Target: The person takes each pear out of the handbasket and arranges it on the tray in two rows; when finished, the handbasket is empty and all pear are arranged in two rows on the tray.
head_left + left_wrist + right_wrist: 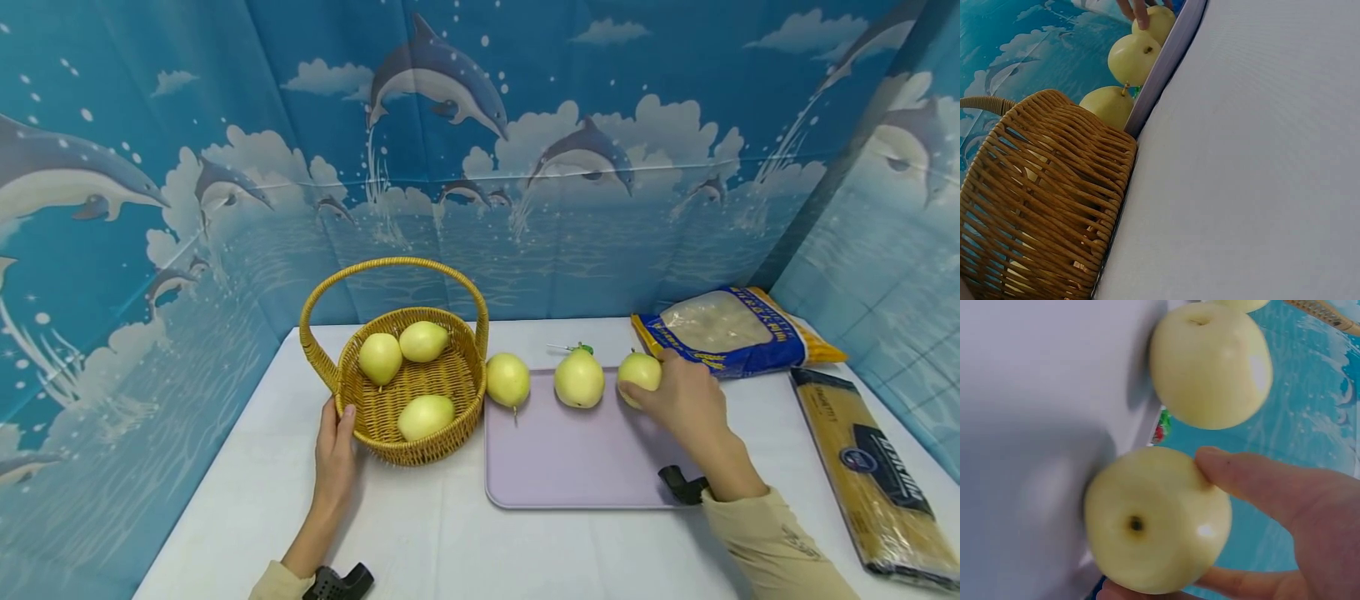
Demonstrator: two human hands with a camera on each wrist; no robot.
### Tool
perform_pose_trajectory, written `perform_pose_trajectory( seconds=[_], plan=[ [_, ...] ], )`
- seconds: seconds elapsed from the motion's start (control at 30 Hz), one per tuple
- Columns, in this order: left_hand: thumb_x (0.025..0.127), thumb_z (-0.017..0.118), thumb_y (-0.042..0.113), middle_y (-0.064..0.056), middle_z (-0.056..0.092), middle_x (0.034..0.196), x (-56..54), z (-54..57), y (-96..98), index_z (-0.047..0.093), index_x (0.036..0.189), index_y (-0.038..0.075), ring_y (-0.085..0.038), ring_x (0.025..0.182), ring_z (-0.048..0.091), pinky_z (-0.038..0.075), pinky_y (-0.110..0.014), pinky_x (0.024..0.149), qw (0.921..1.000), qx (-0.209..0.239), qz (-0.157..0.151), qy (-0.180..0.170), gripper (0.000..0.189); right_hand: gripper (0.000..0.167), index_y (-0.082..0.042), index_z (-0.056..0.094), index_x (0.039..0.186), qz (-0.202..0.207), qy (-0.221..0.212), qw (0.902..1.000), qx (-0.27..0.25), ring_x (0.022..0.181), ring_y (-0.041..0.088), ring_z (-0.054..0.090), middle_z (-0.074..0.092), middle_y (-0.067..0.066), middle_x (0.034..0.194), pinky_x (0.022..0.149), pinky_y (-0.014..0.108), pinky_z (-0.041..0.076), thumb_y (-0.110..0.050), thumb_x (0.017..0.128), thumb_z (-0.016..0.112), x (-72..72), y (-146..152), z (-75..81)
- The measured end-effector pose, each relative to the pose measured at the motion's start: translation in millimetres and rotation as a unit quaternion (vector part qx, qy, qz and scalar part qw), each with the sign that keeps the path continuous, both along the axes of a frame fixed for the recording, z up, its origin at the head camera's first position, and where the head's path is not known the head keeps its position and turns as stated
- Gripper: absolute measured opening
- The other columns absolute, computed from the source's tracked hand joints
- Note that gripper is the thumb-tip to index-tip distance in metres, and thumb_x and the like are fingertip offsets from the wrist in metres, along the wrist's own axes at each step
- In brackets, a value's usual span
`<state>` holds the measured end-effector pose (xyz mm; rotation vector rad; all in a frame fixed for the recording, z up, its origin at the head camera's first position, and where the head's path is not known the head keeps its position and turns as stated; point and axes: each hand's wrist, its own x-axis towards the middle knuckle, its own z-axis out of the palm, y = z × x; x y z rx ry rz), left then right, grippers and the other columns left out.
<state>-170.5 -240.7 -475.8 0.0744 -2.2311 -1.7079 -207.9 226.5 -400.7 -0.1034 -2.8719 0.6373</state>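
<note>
Apparently to keep its round, glossy skin from slipping, a pale-green pear [1157, 519] is clamped between the thumb and fingers of the right hand [686, 400]. Two loose pears [579, 379] are lined up left of that grip, by the far edge of a smooth, flat lilac tray [570, 471]. Farther left, a coarsely woven, arch-handled basket [423, 454] is touched, probably for steadying, by the left hand [333, 458]; whether its rim is pinched cannot be told.
</note>
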Motion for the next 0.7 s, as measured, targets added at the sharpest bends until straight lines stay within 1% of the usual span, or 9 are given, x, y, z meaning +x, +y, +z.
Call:
perform_pose_trajectory(
  seconds=[0.03, 0.1, 0.17, 0.23, 0.33, 0.43, 0.5, 0.63, 0.7],
  plan=[
    [0.115, 0.04, 0.041, -0.008, 0.041, 0.165, -0.1, -0.1, -0.1, 0.033, 0.164, 0.013, -0.022, 0.156, 0.033, 0.026, -0.008, 0.115, 1.0, 0.0, 0.0, 0.001, 0.057, 0.074, 0.015, 0.061, 0.121, -0.001, -0.005, 1.0, 0.002, 0.07, 0.04, 0.062, 0.066, 0.03, 0.088, 0.051, 0.045, 0.045, -0.045, 0.085, 0.085, 0.6, 0.5, 2.1],
    [0.115, 0.04, 0.04, -0.008, 0.04, 0.165, -0.1, 0.0, -0.2, 0.033, 0.164, 0.012, -0.023, 0.156, 0.033, 0.026, -0.007, 0.114, 1.0, 0.002, -0.001, 0.003, 0.057, 0.073, 0.015, 0.061, 0.121, 0.0, -0.014, 0.9999, 0.005, 0.069, 0.04, 0.061, 0.066, 0.03, 0.087, 0.051, 0.044, 0.044, -0.044, 0.086, 0.084, 1.8, 1.4, 5.8],
    [0.115, 0.039, 0.041, -0.008, 0.04, 0.166, 0.2, 0.2, -0.4, 0.033, 0.164, 0.013, -0.022, 0.157, 0.033, 0.026, -0.012, 0.118, 1.0, 0.001, -0.001, 0.0, 0.057, 0.072, 0.016, 0.06, 0.119, 0.0, -0.023, 0.9997, 0.008, 0.068, 0.038, 0.06, 0.064, 0.028, 0.084, 0.05, 0.044, 0.043, -0.044, 0.087, 0.083, 3.1, 2.0, 9.0],
    [0.114, 0.039, 0.042, -0.007, 0.04, 0.166, 0.7, 0.8, -0.3, 0.032, 0.164, 0.014, -0.021, 0.156, 0.033, 0.026, -0.02, 0.122, 1.0, -0.001, 0.0, -0.005, 0.057, 0.07, 0.016, 0.06, 0.118, -0.001, -0.028, 0.9996, 0.007, 0.066, 0.036, 0.058, 0.062, 0.025, 0.08, 0.05, 0.042, 0.042, -0.043, 0.088, 0.083, 4.4, 2.1, 11.4],
    [0.114, 0.039, 0.042, -0.007, 0.04, 0.165, 1.4, 1.5, 0.0, 0.032, 0.164, 0.015, -0.02, 0.156, 0.033, 0.026, -0.027, 0.124, 0.9999, -0.004, 0.001, -0.009, 0.057, 0.069, 0.016, 0.061, 0.119, -0.004, -0.02, 0.9998, 0.008, 0.067, 0.036, 0.058, 0.062, 0.024, 0.08, 0.05, 0.042, 0.041, -0.042, 0.088, 0.083, 6.4, 2.4, 14.4],
    [0.114, 0.039, 0.042, -0.007, 0.041, 0.165, 1.7, 2.0, 0.5, 0.033, 0.164, 0.014, -0.02, 0.156, 0.033, 0.026, -0.026, 0.124, 1.0, -0.002, 0.0, -0.007, 0.057, 0.067, 0.014, 0.062, 0.121, -0.005, -0.002, 0.9999, 0.01, 0.071, 0.042, 0.061, 0.066, 0.029, 0.086, 0.051, 0.046, 0.044, -0.04, 0.088, 0.084, 7.5, 2.4, 17.1],
    [0.114, 0.039, 0.042, -0.006, 0.041, 0.165, 1.9, 2.4, 0.6, 0.033, 0.164, 0.015, -0.02, 0.156, 0.033, 0.026, -0.028, 0.125, 0.9999, -0.007, 0.0, -0.008, 0.057, 0.068, 0.014, 0.063, 0.124, -0.006, 0.009, 0.9999, 0.012, 0.076, 0.048, 0.064, 0.068, 0.034, 0.095, 0.052, 0.05, 0.047, -0.039, 0.087, 0.084, 7.7, 2.5, 18.6],
    [0.114, 0.037, 0.043, -0.008, 0.04, 0.166, 1.9, 3.0, 1.0, 0.031, 0.165, 0.015, -0.022, 0.157, 0.032, 0.024, -0.044, 0.129, 0.9998, -0.016, 0.0, -0.009, 0.058, 0.069, 0.013, 0.063, 0.128, -0.002, 0.017, 0.9998, 0.009, 0.086, 0.057, 0.065, 0.067, 0.04, 0.11, 0.058, 0.057, 0.051, -0.039, 0.088, 0.084, 7.7, 1.7, 20.8],
    [0.114, 0.037, 0.043, -0.008, 0.04, 0.166, 2.0, 3.2, 1.2, 0.03, 0.165, 0.015, -0.023, 0.157, 0.032, 0.023, -0.048, 0.129, 0.9998, -0.016, -0.001, -0.01, 0.058, 0.069, 0.013, 0.063, 0.129, 0.001, 0.023, 0.9997, 0.004, 0.09, 0.058, 0.065, 0.067, 0.04, 0.115, 0.062, 0.059, 0.052, -0.039, 0.088, 0.083, 7.5, 0.8, 21.6]
  ],
)
